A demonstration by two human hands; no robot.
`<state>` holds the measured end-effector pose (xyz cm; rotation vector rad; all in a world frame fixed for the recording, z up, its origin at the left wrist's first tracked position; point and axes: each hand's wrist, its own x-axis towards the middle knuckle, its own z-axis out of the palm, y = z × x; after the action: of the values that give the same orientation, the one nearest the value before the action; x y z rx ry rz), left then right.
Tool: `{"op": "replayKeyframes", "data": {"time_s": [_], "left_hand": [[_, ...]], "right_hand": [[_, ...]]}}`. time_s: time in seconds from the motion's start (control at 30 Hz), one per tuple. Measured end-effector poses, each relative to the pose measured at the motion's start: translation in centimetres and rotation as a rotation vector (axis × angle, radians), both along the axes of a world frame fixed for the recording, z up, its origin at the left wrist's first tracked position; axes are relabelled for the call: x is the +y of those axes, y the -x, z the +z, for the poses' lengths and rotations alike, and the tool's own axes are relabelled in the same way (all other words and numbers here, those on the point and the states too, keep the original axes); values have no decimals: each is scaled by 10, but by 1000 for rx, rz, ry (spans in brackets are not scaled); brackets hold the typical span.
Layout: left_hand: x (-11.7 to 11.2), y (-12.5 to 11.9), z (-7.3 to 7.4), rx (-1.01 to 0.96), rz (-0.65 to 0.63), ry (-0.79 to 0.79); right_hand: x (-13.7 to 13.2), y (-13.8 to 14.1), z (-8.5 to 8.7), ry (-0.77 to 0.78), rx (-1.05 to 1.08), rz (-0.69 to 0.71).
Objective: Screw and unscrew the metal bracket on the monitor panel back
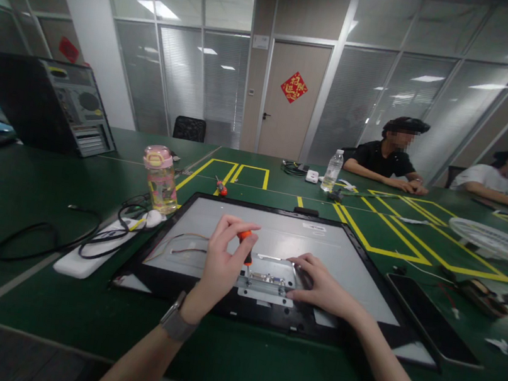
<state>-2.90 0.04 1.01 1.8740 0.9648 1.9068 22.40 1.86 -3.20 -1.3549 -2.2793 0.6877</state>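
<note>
My left hand (226, 256) is closed around the orange-and-black handle of a screwdriver (248, 254). The screwdriver stands nearly upright, its shaft pointing down at a metal bracket (265, 296) that has a row of ports and screws. My right hand (314, 283) grips the right end of this bracket between thumb and fingers. Beneath both hands, a large monitor panel (353, 256) lies flat on the green table, its grey metal back up inside a black frame. Thin wires (188, 249) run over the panel's left part. Where the screwdriver's tip meets the bracket is too small to make out.
Left of the panel are a white power strip (94, 252) with black cables and a pink-lidded bottle (160, 180). A red screwdriver (221, 187) lies beyond it. To the right is a flat black panel (430, 319). Two people sit at the far right.
</note>
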Motion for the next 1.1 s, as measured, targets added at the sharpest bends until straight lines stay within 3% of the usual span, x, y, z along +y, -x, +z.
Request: {"op": "replayKeyframes", "data": {"time_s": [0.2,0.43,0.7,0.97,1.1], "left_hand": [[-2,-1,0,-45,-134,109],[-1,-1,3,14,-7,-11],[-2,1,-1,-46,-199,107],[0,0,0,6,-47,29],[0,2,0,-4,-82,50]], "right_hand": [[0,1,2,13,-8,-2],[0,1,1,1,-8,-5],[1,1,0,2,-11,-8],[0,0,0,0,-6,-11],[1,0,0,0,-7,-9]]}}
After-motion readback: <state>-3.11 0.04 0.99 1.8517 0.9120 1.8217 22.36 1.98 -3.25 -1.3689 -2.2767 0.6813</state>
